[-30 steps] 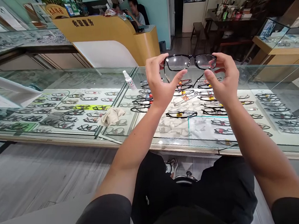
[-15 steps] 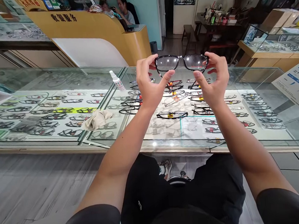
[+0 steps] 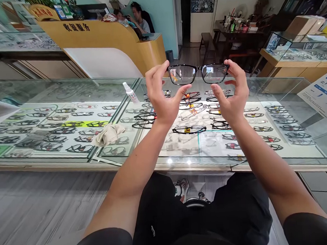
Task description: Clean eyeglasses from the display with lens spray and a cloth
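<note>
A pair of black-framed eyeglasses is held up above the glass counter, lenses upright and facing me. My left hand grips its left end, with the fingertips at the frame's corner and the thumb below the lens. At the other end my right hand pinches the frame's corner in the same way. The temples are mostly hidden by the hands. Beneath the hands, another dark pair of glasses with a yellow tag lies at the counter, several more around it.
A white spray bottle stands on the glass counter, left of my hands. A crumpled beige cloth lies nearer to me. A printed sheet is at the right. Two people sit behind a yellow desk.
The eyeglasses have tilted so that the lenses face me more squarely, and the temples now show less. Both hands keep their hold. The view has tipped slightly upward.
</note>
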A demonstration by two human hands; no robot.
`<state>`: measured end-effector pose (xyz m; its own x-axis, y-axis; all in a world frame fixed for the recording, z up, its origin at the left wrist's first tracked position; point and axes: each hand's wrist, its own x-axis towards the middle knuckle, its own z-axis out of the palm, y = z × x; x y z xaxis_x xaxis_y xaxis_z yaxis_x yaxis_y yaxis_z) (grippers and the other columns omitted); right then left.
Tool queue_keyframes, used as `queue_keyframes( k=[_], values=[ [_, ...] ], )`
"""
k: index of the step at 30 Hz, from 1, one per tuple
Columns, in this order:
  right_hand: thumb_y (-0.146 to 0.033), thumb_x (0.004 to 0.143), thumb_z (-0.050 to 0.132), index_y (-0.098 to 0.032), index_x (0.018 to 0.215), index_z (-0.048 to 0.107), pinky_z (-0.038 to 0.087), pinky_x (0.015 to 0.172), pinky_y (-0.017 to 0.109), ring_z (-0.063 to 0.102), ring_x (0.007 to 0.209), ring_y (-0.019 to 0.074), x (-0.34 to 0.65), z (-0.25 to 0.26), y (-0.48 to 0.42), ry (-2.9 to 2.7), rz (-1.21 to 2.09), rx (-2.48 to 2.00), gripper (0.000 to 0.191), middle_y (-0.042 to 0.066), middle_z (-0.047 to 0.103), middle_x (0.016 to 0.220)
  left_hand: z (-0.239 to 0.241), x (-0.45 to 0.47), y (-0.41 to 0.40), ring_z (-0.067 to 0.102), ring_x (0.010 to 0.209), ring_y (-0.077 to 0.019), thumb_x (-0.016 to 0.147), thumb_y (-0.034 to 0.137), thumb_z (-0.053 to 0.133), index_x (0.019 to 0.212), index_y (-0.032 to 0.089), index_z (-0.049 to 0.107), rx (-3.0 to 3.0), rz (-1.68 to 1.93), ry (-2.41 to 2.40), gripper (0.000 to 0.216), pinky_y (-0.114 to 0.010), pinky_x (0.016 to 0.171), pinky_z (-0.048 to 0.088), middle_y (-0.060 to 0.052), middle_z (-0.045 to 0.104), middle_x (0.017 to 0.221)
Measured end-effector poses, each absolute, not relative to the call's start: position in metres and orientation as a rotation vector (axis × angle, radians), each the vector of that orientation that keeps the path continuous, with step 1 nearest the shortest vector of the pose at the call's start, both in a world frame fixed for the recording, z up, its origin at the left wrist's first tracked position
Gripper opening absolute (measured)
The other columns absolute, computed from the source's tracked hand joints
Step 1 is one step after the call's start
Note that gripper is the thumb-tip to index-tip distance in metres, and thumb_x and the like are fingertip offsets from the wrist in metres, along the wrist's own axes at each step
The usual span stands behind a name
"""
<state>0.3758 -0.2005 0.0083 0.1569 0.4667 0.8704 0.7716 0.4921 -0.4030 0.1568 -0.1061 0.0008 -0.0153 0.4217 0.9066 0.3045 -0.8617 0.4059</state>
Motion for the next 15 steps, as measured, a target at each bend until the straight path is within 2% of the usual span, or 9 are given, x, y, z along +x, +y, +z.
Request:
queue_keyframes(
  k=[4, 10, 15],
  values=[
    [-0.064, 0.099, 0.061, -0.035, 0.155, 0.049, 0.059, 0.102, 0.061, 0.059, 0.141, 0.0373, 0.367, 0.011, -0.206, -1.42, -0.307, -1.147, 0.064, 0.011, 0.057, 0.157, 0.004, 0.158, -0.11, 0.055, 0.138, -0.0348, 0.076, 0.083, 0.071, 0.15, 0.037, 0.054, 2.132, 2.072, 0.754, 0.089, -0.05, 0.106, 0.053, -0.011, 0.06, 0.142],
    [-0.057, 0.097, 0.067, -0.035, 0.151, 0.055, 0.06, 0.097, 0.057, 0.064, 0.129, 0.0354, 0.358, 0.014, -0.21, -1.351, -0.323, -1.128, 0.059, 0.013, 0.064, 0.148, 0.011, 0.162, -0.123, 0.065, 0.12, -0.0295, 0.08, 0.08, 0.07, 0.145, 0.032, 0.06, 2.094, 2.103, 0.799, 0.082, -0.044, 0.096, 0.057, -0.012, 0.067, 0.133],
    [-0.057, 0.097, 0.067, -0.034, 0.149, 0.057, 0.06, 0.095, 0.054, 0.067, 0.123, 0.0331, 0.357, 0.016, -0.212, -1.349, -0.307, -1.138, 0.057, 0.012, 0.069, 0.136, 0.012, 0.163, -0.13, 0.064, 0.111, -0.0269, 0.081, 0.076, 0.074, 0.143, 0.031, 0.063, 2.036, 2.152, 0.779, 0.077, -0.043, 0.095, 0.055, -0.01, 0.069, 0.122]
  ],
)
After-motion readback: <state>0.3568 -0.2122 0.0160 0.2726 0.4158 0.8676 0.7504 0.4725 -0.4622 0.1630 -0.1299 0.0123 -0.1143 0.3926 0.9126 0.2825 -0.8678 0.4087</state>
